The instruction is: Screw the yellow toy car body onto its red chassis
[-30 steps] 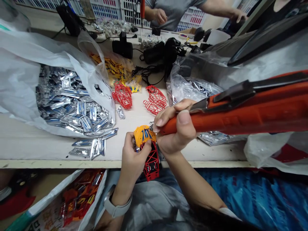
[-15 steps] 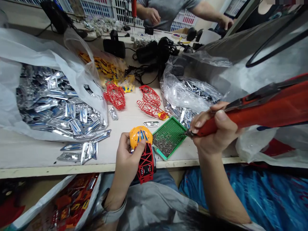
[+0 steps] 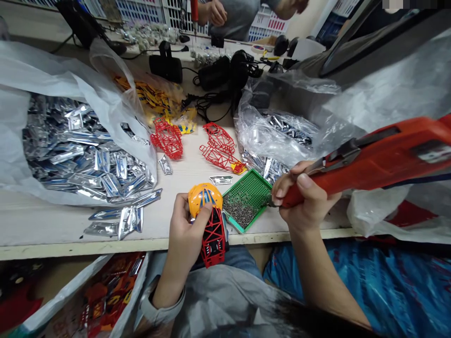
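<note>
My left hand (image 3: 185,232) grips a toy car body (image 3: 207,220), orange at the front with a red lattice frame behind, held at the table's front edge. My right hand (image 3: 306,197) is closed around an orange electric screwdriver (image 3: 369,159). Its tip points down at the right corner of a green screw tray (image 3: 251,193) holding several small screws. The tray lies just right of the toy car.
A white bag of silver foil parts (image 3: 84,150) spreads at the left, with loose pieces (image 3: 121,218) near the edge. Red lattice frames (image 3: 220,148) and yellow parts (image 3: 158,101) lie mid-table. A clear bag (image 3: 278,136) sits right. Another person (image 3: 243,11) works opposite.
My right hand drew the screwdriver away from the toy car to the right, uncovering the green screw tray, and its tip now hovers at the tray. The left hand stayed put.
</note>
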Motion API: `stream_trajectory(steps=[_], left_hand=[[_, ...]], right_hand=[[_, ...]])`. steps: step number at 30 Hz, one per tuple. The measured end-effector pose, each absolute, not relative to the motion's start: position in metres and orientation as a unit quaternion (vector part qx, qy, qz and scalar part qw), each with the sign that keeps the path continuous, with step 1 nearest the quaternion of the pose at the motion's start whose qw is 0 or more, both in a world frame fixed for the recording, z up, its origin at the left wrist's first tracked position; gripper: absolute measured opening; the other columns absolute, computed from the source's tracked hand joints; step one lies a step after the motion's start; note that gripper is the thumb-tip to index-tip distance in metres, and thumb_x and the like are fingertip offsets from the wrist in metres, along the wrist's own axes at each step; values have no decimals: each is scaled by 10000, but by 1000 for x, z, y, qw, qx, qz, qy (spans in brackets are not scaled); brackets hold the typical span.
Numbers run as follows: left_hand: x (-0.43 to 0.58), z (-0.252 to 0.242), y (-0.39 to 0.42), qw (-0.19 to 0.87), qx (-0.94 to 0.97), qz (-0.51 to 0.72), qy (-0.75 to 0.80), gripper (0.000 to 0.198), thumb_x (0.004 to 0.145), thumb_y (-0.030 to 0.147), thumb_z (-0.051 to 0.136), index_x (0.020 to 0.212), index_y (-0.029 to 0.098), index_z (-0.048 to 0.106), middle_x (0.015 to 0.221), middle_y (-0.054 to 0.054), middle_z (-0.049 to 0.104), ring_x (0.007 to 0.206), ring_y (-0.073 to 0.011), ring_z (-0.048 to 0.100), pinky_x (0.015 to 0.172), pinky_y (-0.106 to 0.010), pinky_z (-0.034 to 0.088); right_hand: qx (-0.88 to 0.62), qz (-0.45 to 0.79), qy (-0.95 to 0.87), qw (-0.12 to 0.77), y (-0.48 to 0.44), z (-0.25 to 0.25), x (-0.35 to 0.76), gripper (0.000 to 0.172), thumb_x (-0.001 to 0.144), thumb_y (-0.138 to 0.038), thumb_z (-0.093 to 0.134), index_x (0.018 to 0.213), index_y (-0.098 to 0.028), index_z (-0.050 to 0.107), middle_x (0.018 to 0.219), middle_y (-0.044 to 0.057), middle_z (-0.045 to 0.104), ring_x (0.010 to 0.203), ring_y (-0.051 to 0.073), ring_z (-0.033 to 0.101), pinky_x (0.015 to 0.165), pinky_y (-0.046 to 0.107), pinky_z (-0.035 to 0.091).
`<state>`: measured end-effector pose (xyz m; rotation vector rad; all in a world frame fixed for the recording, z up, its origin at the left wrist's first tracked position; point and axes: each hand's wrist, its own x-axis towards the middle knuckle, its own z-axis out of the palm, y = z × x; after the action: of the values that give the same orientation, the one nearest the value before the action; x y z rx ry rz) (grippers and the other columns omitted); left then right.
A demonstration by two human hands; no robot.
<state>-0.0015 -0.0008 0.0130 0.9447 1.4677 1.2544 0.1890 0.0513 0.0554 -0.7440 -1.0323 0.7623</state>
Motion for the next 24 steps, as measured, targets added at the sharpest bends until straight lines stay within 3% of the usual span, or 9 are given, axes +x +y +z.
stream_trajectory(steps=[7,17,21,24], left_hand=[[-2,13,-2,471,395,506,605,272,856,436,705,882,227,532,709,58,551,647,-133,523,581,-248,384],[-1,13,0,475,389,513,599,280,824,422,702,872,227,507,705,61,547,636,-135,531,564,-248,379],[-2,10,0,471,405,520,587,264,833,403,694,882,225,506,745,54,573,676,-138,559,611,-249,406],[-2,7,1,472,414,535,566,236,831,358,687,876,228,496,758,56,573,695,-136,560,656,-255,423]], right_hand=[[-356,343,-475,728,49,58,188,70,786,-263,699,822,-211,670,459,-63,603,297,97,464,315,208,376],[-274,341,-528,728,43,108,158,96,876,-306,625,789,-287,589,503,-90,574,319,116,491,349,258,448],[-272,385,-533,703,44,106,121,141,889,-413,602,836,-331,500,494,-103,536,292,140,421,319,285,401],[-329,352,-531,697,45,102,100,244,904,-583,526,845,-358,455,438,-97,448,290,190,377,338,342,397]])
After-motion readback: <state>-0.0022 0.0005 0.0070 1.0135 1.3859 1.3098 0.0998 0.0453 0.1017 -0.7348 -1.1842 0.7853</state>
